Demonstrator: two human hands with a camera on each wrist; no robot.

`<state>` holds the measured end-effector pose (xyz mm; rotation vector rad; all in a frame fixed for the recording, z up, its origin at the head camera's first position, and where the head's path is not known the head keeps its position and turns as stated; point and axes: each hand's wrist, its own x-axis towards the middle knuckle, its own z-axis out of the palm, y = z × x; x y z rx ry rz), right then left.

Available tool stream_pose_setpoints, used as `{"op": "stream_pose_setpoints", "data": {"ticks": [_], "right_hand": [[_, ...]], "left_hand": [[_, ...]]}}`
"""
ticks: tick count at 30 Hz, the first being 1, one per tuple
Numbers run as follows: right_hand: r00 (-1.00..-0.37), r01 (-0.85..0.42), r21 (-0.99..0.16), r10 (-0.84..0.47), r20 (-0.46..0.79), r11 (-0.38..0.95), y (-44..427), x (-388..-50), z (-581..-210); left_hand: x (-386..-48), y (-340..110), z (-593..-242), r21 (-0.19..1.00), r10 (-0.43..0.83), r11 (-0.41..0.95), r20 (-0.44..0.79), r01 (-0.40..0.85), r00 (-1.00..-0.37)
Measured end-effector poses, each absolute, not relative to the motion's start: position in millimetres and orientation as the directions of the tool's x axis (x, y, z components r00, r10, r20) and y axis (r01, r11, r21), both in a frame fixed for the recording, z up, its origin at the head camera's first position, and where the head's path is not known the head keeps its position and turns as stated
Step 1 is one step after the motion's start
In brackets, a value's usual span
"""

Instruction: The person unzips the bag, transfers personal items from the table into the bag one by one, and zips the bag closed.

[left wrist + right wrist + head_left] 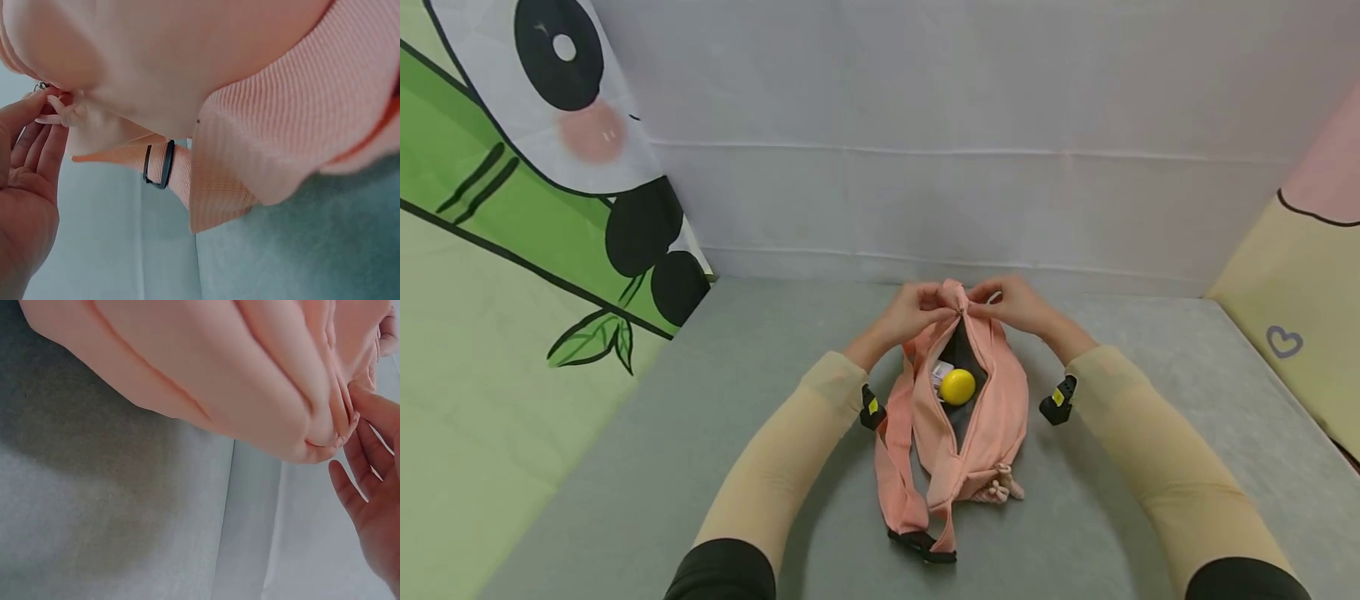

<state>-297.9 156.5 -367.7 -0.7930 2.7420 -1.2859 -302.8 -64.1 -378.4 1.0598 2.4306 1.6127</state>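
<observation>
A pink fabric waist bag [1007, 387] lies lengthwise on the grey table, its zipped mouth gaping and its dark lining showing. Inside sit a round yellow object [957, 387] and, partly behind it, a white label [940, 372]. At the bag's far end my left hand [910, 315] pinches a pink loop [55, 112] beside a small metal piece, which looks like the zipper pull. Opposite it, my right hand [1018, 307] pinches a fold of the bag's fabric [325, 440] between thumb and fingers. The exact grip at the zipper is partly hidden in the head view.
A pink strap [895, 467] with a black buckle [922, 546] trails along the bag's left and near side. A knotted, rope-like cord [1000, 485] lies at its lower right. Behind the grey table [775, 350] rises a pale cloth wall [925, 200]; printed cloths hang at both sides.
</observation>
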Motion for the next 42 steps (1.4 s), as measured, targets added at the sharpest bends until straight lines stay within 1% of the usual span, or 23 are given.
{"op": "stream_pose_setpoints", "data": {"ticks": [5, 10, 16, 21, 24, 31, 38, 42], "right_hand": [[-0.868, -0.454, -0.725, -0.440, 0.229, 0.518, 156.0, -296.3, -366.0], [-0.862, -0.474, -0.711, -0.437, 0.256, 0.519, 155.6, -295.1, -365.4], [-0.865, -0.476, -0.698, -0.430, 0.260, 0.535, 153.7, -296.2, -362.0], [-0.871, -0.467, -0.690, -0.422, 0.252, 0.553, 154.7, -297.5, -361.9], [-0.871, -0.468, -0.687, -0.421, 0.253, 0.556, 155.8, -298.0, -363.2], [-0.882, -0.448, -0.697, -0.403, 0.243, 0.560, 157.6, -296.8, -367.6], [-0.882, -0.456, -0.689, -0.390, 0.264, 0.564, 156.6, -295.7, -373.0], [-0.878, -0.467, -0.683, -0.386, 0.283, 0.561, 158.9, -296.9, -377.2]], "left_hand": [[-303.6, -67.3, -376.2, 0.775, 0.566, 0.307, 0.318, 0.552, -0.761], [-302.0, -71.3, -373.4, 0.701, 0.606, 0.370, 0.315, 0.610, -0.730], [-289.0, -77.8, -365.1, 0.647, 0.679, 0.379, 0.292, 0.662, -0.674], [-275.9, -83.9, -367.3, 0.576, 0.747, 0.372, 0.279, 0.728, -0.603], [-265.1, -86.5, -368.8, 0.581, 0.770, 0.344, 0.275, 0.738, -0.576], [-243.0, -92.3, -375.5, 0.628, 0.792, 0.317, 0.237, 0.711, -0.563], [-217.3, -101.5, -378.1, 0.679, 0.851, 0.248, 0.188, 0.691, -0.490], [-200.7, -101.6, -378.6, 0.724, 0.872, 0.219, 0.156, 0.654, -0.464]]}}
